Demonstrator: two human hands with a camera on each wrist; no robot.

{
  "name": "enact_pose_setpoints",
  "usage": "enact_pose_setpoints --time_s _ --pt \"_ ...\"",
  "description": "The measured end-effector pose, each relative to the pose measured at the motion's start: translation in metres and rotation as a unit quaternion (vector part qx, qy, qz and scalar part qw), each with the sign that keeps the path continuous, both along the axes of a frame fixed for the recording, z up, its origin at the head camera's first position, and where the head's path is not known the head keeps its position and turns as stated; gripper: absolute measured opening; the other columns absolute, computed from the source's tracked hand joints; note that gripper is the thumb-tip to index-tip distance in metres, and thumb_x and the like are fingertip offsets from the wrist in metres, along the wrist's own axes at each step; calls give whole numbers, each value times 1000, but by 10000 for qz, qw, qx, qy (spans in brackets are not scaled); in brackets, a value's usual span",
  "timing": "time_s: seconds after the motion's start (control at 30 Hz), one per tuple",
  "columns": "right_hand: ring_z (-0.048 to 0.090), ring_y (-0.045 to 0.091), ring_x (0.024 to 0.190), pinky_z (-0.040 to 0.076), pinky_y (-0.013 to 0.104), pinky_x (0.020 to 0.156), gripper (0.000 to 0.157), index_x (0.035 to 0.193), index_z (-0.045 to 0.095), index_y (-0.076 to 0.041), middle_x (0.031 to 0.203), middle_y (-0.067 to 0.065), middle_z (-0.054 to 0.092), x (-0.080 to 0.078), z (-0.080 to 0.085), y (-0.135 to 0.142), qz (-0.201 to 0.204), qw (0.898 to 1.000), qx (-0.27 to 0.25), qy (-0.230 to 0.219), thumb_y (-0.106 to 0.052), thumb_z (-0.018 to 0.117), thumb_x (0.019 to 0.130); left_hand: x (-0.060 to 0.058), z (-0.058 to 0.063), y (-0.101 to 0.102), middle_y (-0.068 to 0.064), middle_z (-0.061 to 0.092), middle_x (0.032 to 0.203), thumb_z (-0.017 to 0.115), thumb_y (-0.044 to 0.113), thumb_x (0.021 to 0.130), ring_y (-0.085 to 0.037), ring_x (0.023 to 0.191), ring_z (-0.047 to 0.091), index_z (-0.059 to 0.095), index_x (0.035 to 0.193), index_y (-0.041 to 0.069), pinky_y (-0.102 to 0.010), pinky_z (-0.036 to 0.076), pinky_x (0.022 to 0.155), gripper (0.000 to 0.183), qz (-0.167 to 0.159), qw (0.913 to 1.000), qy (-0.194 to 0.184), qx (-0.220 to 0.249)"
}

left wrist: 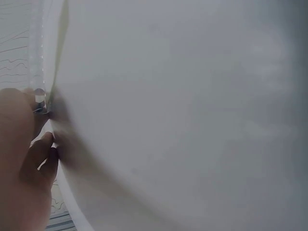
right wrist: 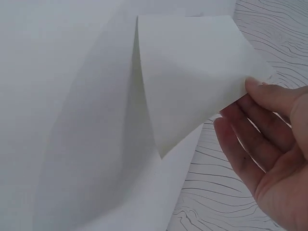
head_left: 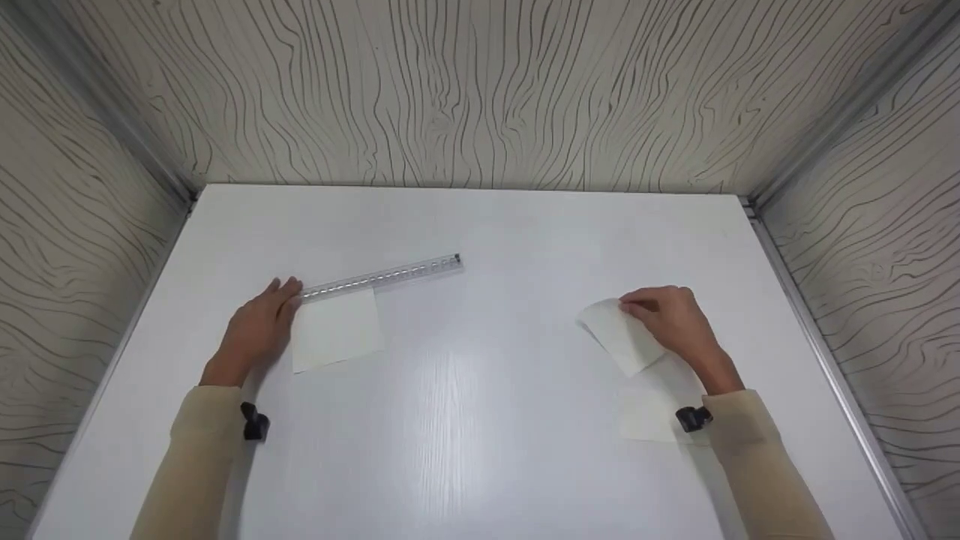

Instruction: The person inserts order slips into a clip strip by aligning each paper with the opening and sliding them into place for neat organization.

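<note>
A clear plastic ruler [head_left: 382, 277] lies slanted along the upper edge of a cream paper sheet [head_left: 337, 330] on the left of the table. My left hand [head_left: 260, 322] pinches the ruler's left end, thumb on the near side and a finger on the far side. Over on the right, my right hand [head_left: 675, 319] holds a second paper sheet [right wrist: 187, 77] by one corner between thumb and index finger. That sheet is tilted and bends slightly; its shadow falls on the table beside it. The other right fingers [right wrist: 240, 159] spread loosely beneath the corner.
Another pale sheet [head_left: 649, 418] lies flat near the right wrist, partly hidden by the strap camera [head_left: 693, 418]. The white table [head_left: 465, 420] has wood-patterned panels [head_left: 450, 90] behind it and on both sides, with metal rails [head_left: 832, 375] along its side edges.
</note>
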State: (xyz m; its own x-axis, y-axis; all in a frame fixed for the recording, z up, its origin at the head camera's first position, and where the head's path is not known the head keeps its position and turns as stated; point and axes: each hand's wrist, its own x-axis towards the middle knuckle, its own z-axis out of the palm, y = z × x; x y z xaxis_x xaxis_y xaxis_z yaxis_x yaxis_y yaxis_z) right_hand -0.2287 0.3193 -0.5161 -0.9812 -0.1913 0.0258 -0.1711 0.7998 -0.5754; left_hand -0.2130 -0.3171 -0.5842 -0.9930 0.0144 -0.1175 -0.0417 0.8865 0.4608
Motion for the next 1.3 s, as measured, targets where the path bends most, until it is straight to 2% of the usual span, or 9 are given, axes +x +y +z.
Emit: enact_pose_setpoints --time_s 0.17,0.27,0.43,0.53,0.8,1.17,1.3 --pt "80 30 94 65 24 78 22 119 78 -3 118 21 78 -7 2 -4 -291 9971 -613 -348 -15 71 102 -1 2 -1 -14 31 173 29 48 115 -45 160 26 33 166 17 -67 24 130 59 21 9999 -104 -22" --pt "82 27 93 65 18 77 26 121 76 0 119 24 77 -11 1 -7 -467 9923 -975 -611 -16 70 102 -1 2 0 -16 31 172 29 47 115 -46 160 26 33 166 16 -68 24 130 59 -5 10000 -83 0" --pt "81 14 88 67 22 79 34 123 74 3 118 26 77 -21 -2 -14 -801 9767 -1743 -958 -23 73 101 1 3 0 -16 32 172 30 44 116 -45 160 26 33 166 16 -67 24 130 57 -10 10000 -40 29" --pt "79 7 86 68 23 79 38 124 73 3 115 21 78 -25 -6 -18 -927 9680 -2061 -1091 -27 74 101 1 2 0 -15 32 172 29 44 116 -45 161 26 34 166 16 -67 24 131 57 -9 10000 -45 39" --pt "79 10 87 69 27 81 39 125 72 4 105 7 81 -36 -10 -38 -1029 9465 -2750 -1339 -26 76 100 0 1 0 -15 33 172 30 44 116 -44 161 26 34 165 15 -67 25 131 57 -49 10000 25 55" --pt "80 12 89 68 29 84 37 128 72 3 115 15 77 -55 -7 -75 -1141 9295 -2955 -1892 -20 75 99 1 1 2 -15 34 172 32 44 116 -43 161 27 36 165 15 -65 25 131 57 -1 9999 54 122" --pt "81 14 89 68 30 84 36 128 70 5 115 15 77 -60 -7 -87 -1050 9226 -3082 -2068 -17 74 100 2 2 2 -14 34 172 31 44 116 -43 161 27 36 165 16 -66 25 131 57 -6 9999 69 118"
